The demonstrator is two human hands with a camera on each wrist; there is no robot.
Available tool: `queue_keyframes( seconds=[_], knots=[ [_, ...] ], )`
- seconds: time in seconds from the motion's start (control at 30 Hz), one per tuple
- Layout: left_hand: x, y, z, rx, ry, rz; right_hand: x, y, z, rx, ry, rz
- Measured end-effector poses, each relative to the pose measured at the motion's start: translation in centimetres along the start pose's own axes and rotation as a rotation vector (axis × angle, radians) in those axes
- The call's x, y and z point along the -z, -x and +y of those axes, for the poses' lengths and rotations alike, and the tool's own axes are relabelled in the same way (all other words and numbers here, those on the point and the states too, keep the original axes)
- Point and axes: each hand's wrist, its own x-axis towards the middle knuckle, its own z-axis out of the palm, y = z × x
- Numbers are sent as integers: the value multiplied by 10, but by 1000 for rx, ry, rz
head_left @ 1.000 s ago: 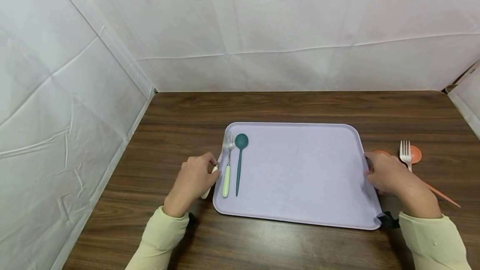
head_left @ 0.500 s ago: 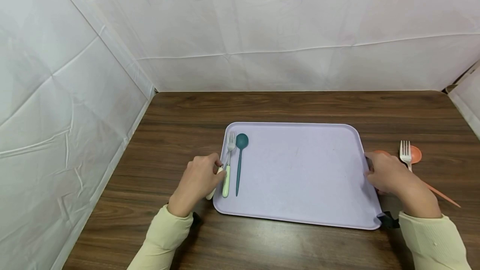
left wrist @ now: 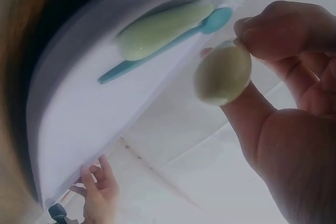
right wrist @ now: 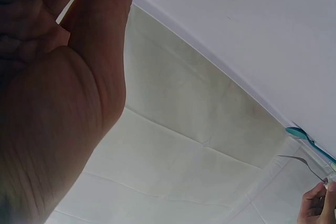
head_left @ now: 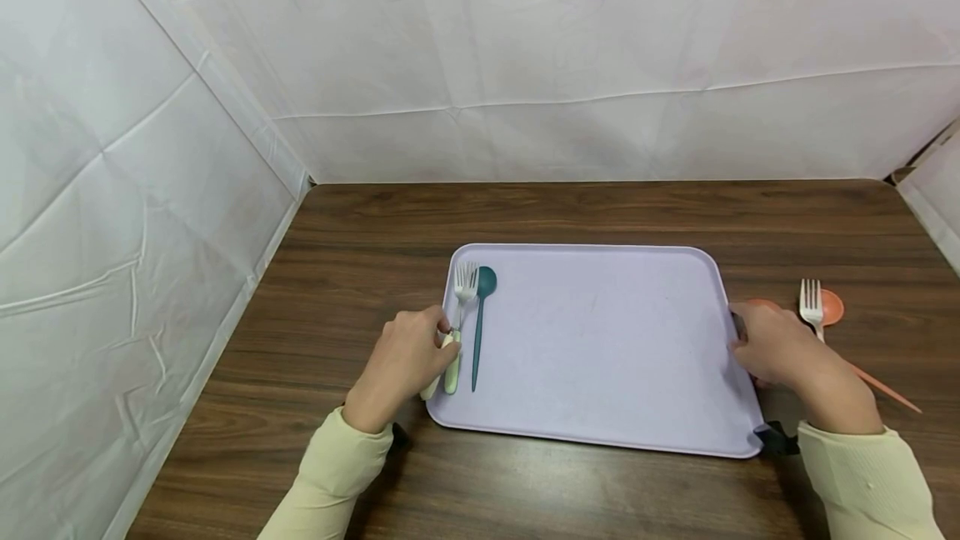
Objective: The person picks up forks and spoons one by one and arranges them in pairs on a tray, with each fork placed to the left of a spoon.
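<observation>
My left hand (head_left: 405, 361) pinches a fork (left wrist: 223, 74) by its pale cream handle, above the left rim of a lilac tray (head_left: 600, 340). In the head view its tines overlap those of a second fork (head_left: 452, 380), which lies on the tray with a light green handle. Right of that fork a teal spoon (head_left: 477, 332) lies lengthwise, bowl to the back. My right hand (head_left: 787, 357) holds the tray's right rim; its fingertips are partly hidden. The right wrist view shows the held fork (right wrist: 302, 160) raised off the tray, tines pointing away from the hand.
Right of the tray, a fork (head_left: 811, 302) lies across an orange spoon (head_left: 831, 307) on the dark wooden table (head_left: 585, 211). Another orange piece (head_left: 763, 303) peeks out beside my right hand. White sheeting (head_left: 562, 107) hangs behind and at the sides.
My left hand has moved right with the cream-handled fork, bringing it from beside the tray to over the green-handled fork. The right hand and tray stay put.
</observation>
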Motion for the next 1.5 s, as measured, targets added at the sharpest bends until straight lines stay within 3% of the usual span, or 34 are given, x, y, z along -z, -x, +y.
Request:
queue_keyframes(
  seconds=[0.93, 1.5],
  knots=[
    [-7, -6, 20, -26, 21, -12, -1, -1, 0, -13, -6, -12],
    [-9, -11, 31, -100, -13, 12, 1, 1, -1, -11, -13, -24]
  ],
)
